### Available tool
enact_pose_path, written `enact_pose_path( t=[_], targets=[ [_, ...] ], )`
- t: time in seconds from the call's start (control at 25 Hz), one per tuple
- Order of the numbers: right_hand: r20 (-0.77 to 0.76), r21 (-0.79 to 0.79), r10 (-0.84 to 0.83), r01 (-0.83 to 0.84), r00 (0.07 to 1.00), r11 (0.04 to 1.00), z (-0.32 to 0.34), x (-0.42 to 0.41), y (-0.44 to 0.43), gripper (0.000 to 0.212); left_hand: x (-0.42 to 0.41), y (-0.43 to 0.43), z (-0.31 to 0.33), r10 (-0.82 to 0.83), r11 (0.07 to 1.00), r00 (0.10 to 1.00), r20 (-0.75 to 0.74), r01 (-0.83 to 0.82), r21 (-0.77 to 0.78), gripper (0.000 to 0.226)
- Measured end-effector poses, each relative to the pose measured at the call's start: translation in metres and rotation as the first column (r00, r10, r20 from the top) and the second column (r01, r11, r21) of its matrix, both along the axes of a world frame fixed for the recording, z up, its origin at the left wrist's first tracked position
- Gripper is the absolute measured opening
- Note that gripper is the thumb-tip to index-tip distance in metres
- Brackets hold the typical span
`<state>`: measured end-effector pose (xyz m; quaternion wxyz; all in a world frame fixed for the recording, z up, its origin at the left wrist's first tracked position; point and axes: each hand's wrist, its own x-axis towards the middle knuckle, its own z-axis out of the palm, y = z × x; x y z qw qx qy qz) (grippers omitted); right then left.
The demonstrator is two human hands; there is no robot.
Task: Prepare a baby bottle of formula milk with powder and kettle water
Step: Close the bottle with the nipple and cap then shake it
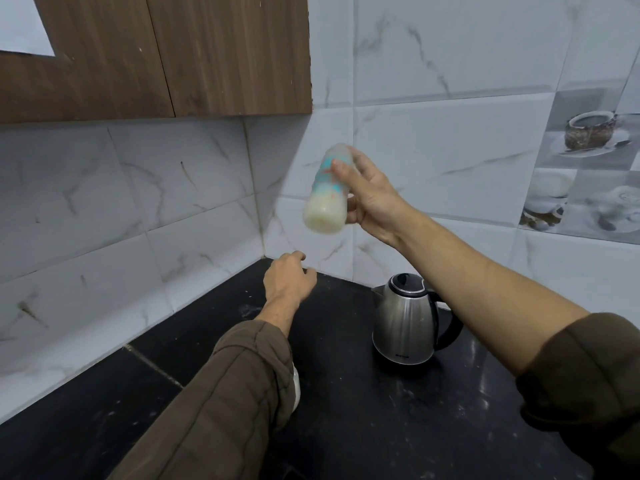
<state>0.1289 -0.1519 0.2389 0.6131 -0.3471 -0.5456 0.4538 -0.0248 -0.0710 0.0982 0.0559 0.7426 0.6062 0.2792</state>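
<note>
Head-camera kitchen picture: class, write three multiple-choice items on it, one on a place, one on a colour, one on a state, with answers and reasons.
1. Where does the kettle stand?
A. on the black counter
B. inside the cupboard
C. on the floor

2. What colour is the liquid in the baby bottle?
A. red
B. creamy white
C. green

3. What is the right hand doing?
A. resting flat
B. gripping the bottle in the air
C. lifting the kettle

Answers: A, the kettle's base sits on the dark counter; B, pale milk fills the bottle's lower end; B, the fingers wrap the blurred, tilted bottle.
</note>
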Motion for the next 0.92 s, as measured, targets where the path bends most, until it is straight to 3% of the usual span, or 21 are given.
enact_pose_path(
  t=[0.08, 0.12, 0.16, 0.28, 0.32, 0.4, 0.52, 0.6, 0.68, 0.76, 0.92],
  targets=[
    [-0.287, -0.056, -0.144, 0.133, 0.947, 0.99, 0.007, 0.002, 0.009, 0.064, -0.002, 0.001, 0.0, 0.004, 1.0, 1.0, -0.004, -0.004, 0.006, 0.046],
    [-0.35, -0.071, -0.158, 0.142, 0.923, 0.987, 0.008, 0.003, 0.012, 0.067, -0.002, 0.001, 0.0, 0.007, 1.0, 1.0, -0.007, -0.007, 0.008, 0.046],
    [-0.329, -0.076, -0.142, 0.123, 0.934, 0.989, 0.008, 0.002, 0.009, 0.068, -0.002, 0.001, 0.001, 0.009, 1.0, 1.0, -0.011, -0.008, 0.01, 0.046],
    [0.06, -0.018, -0.02, 0.021, 0.998, 1.0, 0.0, -0.005, -0.007, 0.061, -0.001, 0.001, -0.001, 0.005, 1.0, 1.0, -0.016, -0.005, 0.016, 0.045],
    [0.119, 0.022, -0.001, -0.002, 0.993, 1.0, 0.0, -0.007, -0.01, 0.061, 0.0, 0.0, -0.001, 0.004, 1.0, 1.0, -0.018, -0.004, 0.016, 0.045],
    [-0.046, 0.051, -0.077, 0.079, 0.996, 0.996, 0.006, -0.009, -0.008, 0.065, 0.0, 0.0, -0.002, 0.002, 1.0, 1.0, -0.026, -0.002, 0.014, 0.045],
    [-0.434, -0.031, -0.251, 0.264, 0.866, 0.964, 0.017, -0.005, 0.002, 0.074, -0.001, 0.001, -0.005, 0.015, 1.0, 0.999, -0.031, -0.015, 0.014, 0.046],
    [-0.351, -0.015, -0.253, 0.265, 0.902, 0.964, 0.016, -0.004, 0.0, 0.073, -0.002, 0.002, -0.003, 0.022, 1.0, 0.999, -0.028, -0.022, 0.018, 0.046],
    [-0.055, 0.054, -0.186, 0.189, 0.981, 0.981, 0.012, -0.009, -0.009, 0.069, -0.002, 0.004, -0.002, 0.011, 1.0, 1.0, -0.028, -0.01, 0.02, 0.045],
    [0.068, 0.125, -0.153, 0.144, 0.986, 0.982, 0.009, -0.009, -0.012, 0.069, -0.002, 0.005, -0.001, 0.012, 1.0, 0.999, -0.031, -0.012, 0.019, 0.045],
    [-0.244, 0.095, -0.331, 0.362, 0.912, 0.927, 0.014, -0.004, -0.004, 0.075, -0.003, 0.006, -0.004, 0.027, 0.999, 0.999, -0.026, -0.027, 0.024, 0.044]
  ],
)
